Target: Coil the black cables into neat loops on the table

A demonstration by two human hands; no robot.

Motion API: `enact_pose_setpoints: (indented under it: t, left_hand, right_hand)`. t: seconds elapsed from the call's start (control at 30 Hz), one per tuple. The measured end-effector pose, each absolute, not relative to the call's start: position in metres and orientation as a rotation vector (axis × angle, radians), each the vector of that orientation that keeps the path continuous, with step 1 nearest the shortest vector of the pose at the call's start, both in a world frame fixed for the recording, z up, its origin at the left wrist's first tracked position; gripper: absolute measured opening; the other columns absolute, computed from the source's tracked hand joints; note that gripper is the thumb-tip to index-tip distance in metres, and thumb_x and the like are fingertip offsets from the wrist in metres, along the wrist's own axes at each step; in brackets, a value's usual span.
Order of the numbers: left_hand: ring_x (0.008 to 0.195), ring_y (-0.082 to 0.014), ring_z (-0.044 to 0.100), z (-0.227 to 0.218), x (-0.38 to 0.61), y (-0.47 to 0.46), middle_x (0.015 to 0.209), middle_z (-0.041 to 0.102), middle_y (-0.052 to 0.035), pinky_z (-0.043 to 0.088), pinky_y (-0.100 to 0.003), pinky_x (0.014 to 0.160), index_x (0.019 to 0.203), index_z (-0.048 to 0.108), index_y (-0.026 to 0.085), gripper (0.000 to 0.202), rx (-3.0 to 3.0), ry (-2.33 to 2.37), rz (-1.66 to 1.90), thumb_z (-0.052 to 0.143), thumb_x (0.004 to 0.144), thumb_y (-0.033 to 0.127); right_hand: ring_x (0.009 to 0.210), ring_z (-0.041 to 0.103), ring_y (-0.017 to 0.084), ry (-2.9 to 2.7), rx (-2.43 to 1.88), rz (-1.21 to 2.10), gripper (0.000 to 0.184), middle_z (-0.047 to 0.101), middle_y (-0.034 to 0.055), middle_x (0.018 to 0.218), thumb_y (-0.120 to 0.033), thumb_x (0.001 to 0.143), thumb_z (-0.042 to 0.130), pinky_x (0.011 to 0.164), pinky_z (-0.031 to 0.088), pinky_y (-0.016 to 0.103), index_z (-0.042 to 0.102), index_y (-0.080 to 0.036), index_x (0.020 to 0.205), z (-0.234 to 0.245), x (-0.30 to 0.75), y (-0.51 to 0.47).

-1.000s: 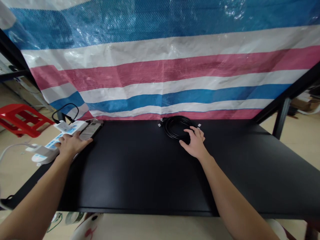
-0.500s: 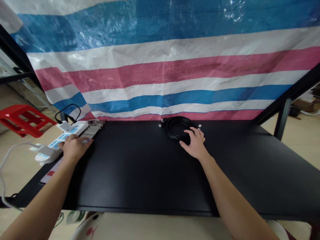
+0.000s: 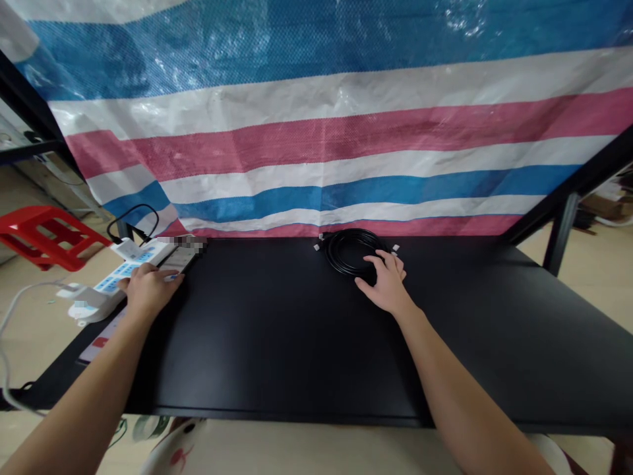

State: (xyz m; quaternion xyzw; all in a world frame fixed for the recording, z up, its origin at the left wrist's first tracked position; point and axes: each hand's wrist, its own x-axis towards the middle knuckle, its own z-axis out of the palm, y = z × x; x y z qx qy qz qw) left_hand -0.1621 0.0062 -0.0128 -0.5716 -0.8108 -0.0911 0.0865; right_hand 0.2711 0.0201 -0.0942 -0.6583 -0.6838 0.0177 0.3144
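A coil of black cable (image 3: 345, 269) with white-tagged ends lies at the back middle of the black table (image 3: 277, 343). My right hand (image 3: 386, 278) is at its near right edge, the fingers curved and apart from the thumb, with part of the coil hidden behind them. At the table's left side my left hand (image 3: 150, 287) lies palm down with spread fingers, beside the white power strip (image 3: 117, 276) and over flat, phone-like items. One flat item with a light screen (image 3: 101, 340) shows by my left wrist; another, partly blurred out, extends beyond my fingers.
Two white plugs or adapters sit in the strip, one with a white cable (image 3: 6, 356) hanging off the left edge. A red plastic stool (image 3: 54, 234) stands on the floor at left. A striped plastic sheet (image 3: 316, 152) hangs behind the table between black frame bars.
The view has shifted very slightly. Both hands stay in nearly the same places, and the cable coil has not moved.
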Motion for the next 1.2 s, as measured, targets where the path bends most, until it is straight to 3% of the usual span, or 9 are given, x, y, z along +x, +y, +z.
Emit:
enact_pose_setpoints:
  t: [0.07, 0.23, 0.33, 0.5, 0.83, 1.03, 1.2]
  left_hand:
    - [0.114, -0.0357, 0.05, -0.012, -0.16, 0.005, 0.11, 0.058, -0.0175, 0.035, -0.049, 0.098, 0.108, 0.071, 0.019, 0.056, -1.682, -2.425, -0.259, 0.033, 0.076, 0.044]
    - [0.114, -0.0361, 0.05, -0.011, -0.157, 0.003, 0.108, 0.06, -0.0139, 0.032, -0.053, 0.1, 0.112, 0.069, 0.032, 0.054, -1.679, -2.422, -0.308, 0.031, 0.076, 0.048]
    - [0.114, -0.0404, 0.048, -0.009, -0.154, 0.0, 0.108, 0.061, -0.0172, 0.028, -0.058, 0.1, 0.111, 0.07, 0.031, 0.053, -1.677, -2.427, -0.362, 0.034, 0.075, 0.047]
    - [0.116, -0.0399, 0.046, -0.008, -0.149, -0.004, 0.113, 0.06, -0.0167, 0.027, -0.06, 0.1, 0.109, 0.071, 0.03, 0.056, -1.679, -2.415, -0.308, 0.028, 0.078, 0.048]
    - [0.117, -0.0399, 0.046, -0.01, -0.15, 0.0, 0.115, 0.059, -0.0185, 0.03, -0.056, 0.098, 0.109, 0.07, 0.021, 0.055, -1.586, -2.427, -0.125, 0.031, 0.079, 0.046]
    - [0.122, -0.0399, 0.044, 0.012, -0.136, 0.003, 0.127, 0.054, -0.0224, 0.033, -0.053, 0.099, 0.125, 0.058, 0.012, 0.06, -1.545, -2.535, 0.03, 0.037, 0.078, 0.045]
    - [0.122, -0.0393, 0.047, 0.022, -0.13, 0.016, 0.129, 0.051, -0.0308, 0.04, -0.048, 0.095, 0.13, 0.045, -0.002, 0.074, -1.526, -2.748, 0.055, 0.038, 0.077, 0.049]
  right_hand:
    - [0.119, 0.036, 0.039, -1.808, -1.729, 0.036, 0.042, 0.043, 0.0126, 0.127, -0.044, 0.07, 0.058, 0.087, 0.036, 0.061, 0.056, -0.028, 0.108, -0.095, 0.271, 0.02]
    - [0.119, 0.036, 0.039, -1.823, -1.734, 0.023, 0.041, 0.044, 0.0122, 0.127, -0.044, 0.07, 0.058, 0.087, 0.037, 0.06, 0.056, -0.028, 0.108, -0.095, 0.272, 0.02]
    - [0.119, 0.036, 0.038, -1.816, -1.742, 0.047, 0.042, 0.044, 0.0124, 0.127, -0.043, 0.069, 0.058, 0.087, 0.037, 0.06, 0.057, -0.028, 0.108, -0.093, 0.271, 0.02]
    - [0.12, 0.036, 0.039, -1.809, -1.731, 0.086, 0.042, 0.044, 0.013, 0.128, -0.042, 0.068, 0.059, 0.089, 0.036, 0.061, 0.057, -0.027, 0.108, -0.09, 0.271, 0.019]
    - [0.119, 0.036, 0.038, -1.817, -1.714, 0.058, 0.042, 0.044, 0.0125, 0.128, -0.044, 0.07, 0.058, 0.087, 0.037, 0.06, 0.057, -0.028, 0.108, -0.093, 0.272, 0.019]
    - [0.119, 0.037, 0.038, -1.826, -1.731, 0.061, 0.042, 0.044, 0.0129, 0.128, -0.042, 0.07, 0.058, 0.088, 0.038, 0.06, 0.057, -0.027, 0.109, -0.09, 0.27, 0.018]
    - [0.12, 0.036, 0.038, -1.823, -1.735, 0.063, 0.043, 0.044, 0.0131, 0.128, -0.042, 0.069, 0.059, 0.088, 0.037, 0.06, 0.058, -0.027, 0.109, -0.09, 0.269, 0.018]
